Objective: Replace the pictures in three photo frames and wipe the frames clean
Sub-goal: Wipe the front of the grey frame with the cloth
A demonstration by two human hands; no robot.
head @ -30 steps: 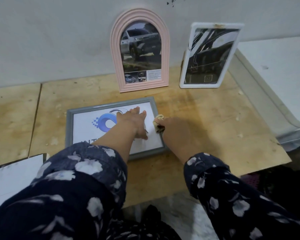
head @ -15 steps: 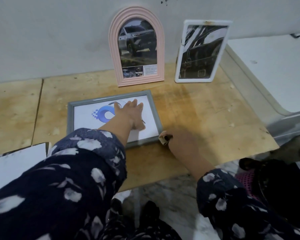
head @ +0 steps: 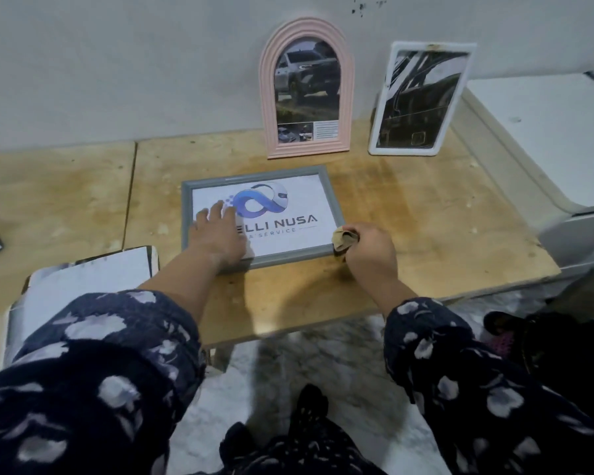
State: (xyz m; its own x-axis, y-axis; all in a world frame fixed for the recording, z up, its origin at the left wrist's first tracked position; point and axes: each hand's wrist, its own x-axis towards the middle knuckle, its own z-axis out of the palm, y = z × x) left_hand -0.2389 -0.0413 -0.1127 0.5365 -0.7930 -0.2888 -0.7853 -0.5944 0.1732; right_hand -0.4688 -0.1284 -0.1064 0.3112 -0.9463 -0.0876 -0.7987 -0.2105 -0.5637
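Observation:
A grey frame (head: 328, 186) lies flat on the wooden board, holding a white sheet with a blue logo and dark lettering. My left hand (head: 216, 234) presses flat on the glass at its left side, fingers straight. My right hand (head: 371, 250) grips a small tan cloth (head: 343, 238) against the frame's lower right corner. A pink arched frame (head: 306, 89) with a car picture leans on the wall behind. To its right leans a white rectangular frame (head: 420, 97) with a dark picture.
The wooden board (head: 426, 214) ends at a front edge near my arms, with pale floor below. White sheets (head: 90, 279) lie at the left. A white appliance or cabinet (head: 546, 132) borders the board on the right. Dark footwear (head: 546, 341) sits at lower right.
My left hand slid from the frame's right half to its left side, uncovering the lettering. My right hand with the cloth went from the frame's right edge down to its lower right corner.

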